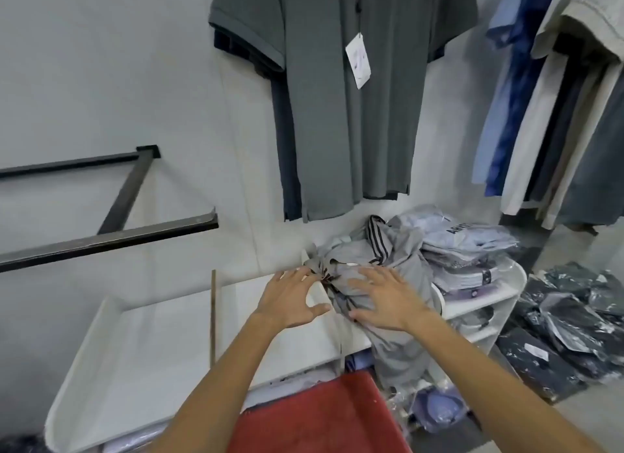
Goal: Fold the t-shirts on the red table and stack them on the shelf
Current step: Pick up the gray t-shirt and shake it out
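On the white shelf top [175, 321], beyond the red counter [320, 415]: a crumpled grey t-shirt with dark stripes [378, 273], half hanging off the edge. Left hand [290, 299] flat, grip spread, fingertips at the cloth; right hand [388, 299] flat, pressing it, nothing clasped. Probably still gathering, not folding. Next: clasp and carry to the counter.

The shelf [162, 324] spans the middle, with the table surface [324, 415] before it at 6 o'clock. A bunched t-shirt [388, 334] lies on the shelf's right end and hangs over its front edge. Packaged shirts [469, 246] are stacked at 3 o'clock of it; more packages [570, 334] lie on the floor farther right. A hanging shirt [347, 91] is at 12 o'clock, a wall bracket [111, 229] at 9.
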